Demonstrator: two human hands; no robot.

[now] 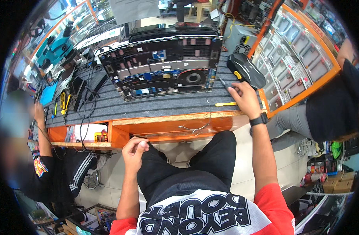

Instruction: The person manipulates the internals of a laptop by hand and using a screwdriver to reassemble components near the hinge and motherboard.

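An opened laptop [160, 66] stands tilted on the grey striped mat [148, 107], its bare inside with boards, battery and round fan facing me. To its right, my right hand [245, 98] is closed around a slim pointed tool [224, 82] whose tip points toward the laptop's lower right corner; its exact kind is unclear. A yellow-handled tool [225, 104] lies on the mat beneath that hand. My left hand [135, 152] hovers over my thigh below the bench edge, fingers curled and thumb pressed in; whatever it may hold is hidden.
A black and grey case [246, 70] sits right of the laptop, beside an orange-framed display case [301, 58]. Cables [87, 102], pliers [64, 107] and a teal microscope [56, 49] occupy the left side. Another person's hand [39, 113] rests at the bench's left end; someone else stands at right.
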